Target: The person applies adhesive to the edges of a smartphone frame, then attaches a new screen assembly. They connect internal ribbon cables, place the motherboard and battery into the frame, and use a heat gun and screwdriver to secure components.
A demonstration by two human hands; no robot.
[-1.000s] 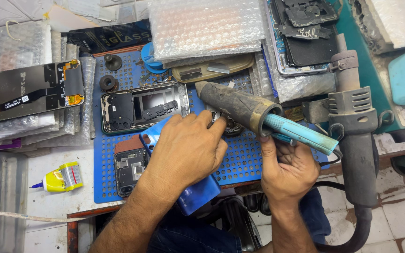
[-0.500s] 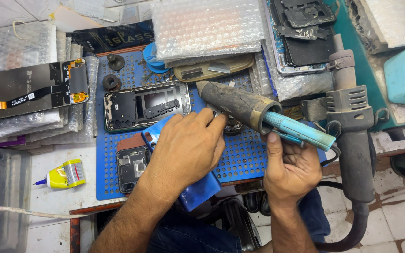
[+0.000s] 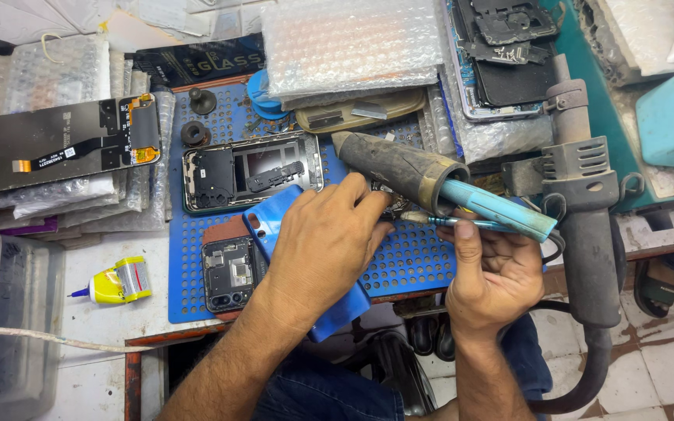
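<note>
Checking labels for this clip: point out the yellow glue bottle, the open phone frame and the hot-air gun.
yellow glue bottle (image 3: 115,282), head view, on its body.
open phone frame (image 3: 232,173), head view, on its dark left part.
hot-air gun (image 3: 590,257), head view, on its handle.

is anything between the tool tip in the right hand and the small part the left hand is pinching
Nothing visible does. The thin tool in the right hand reaches the small part at the left hand fingertips; the soldering iron lies just above.

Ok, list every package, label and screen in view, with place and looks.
Display panel: far left on bubble wrap, face down, dark rectangle, orange flex.
Black flat box: top centre-left, light lettering.
Bubble-wrap pouch: top centre, clear.
Glue bottle: left of blue mat, yellow, labelled.
</note>
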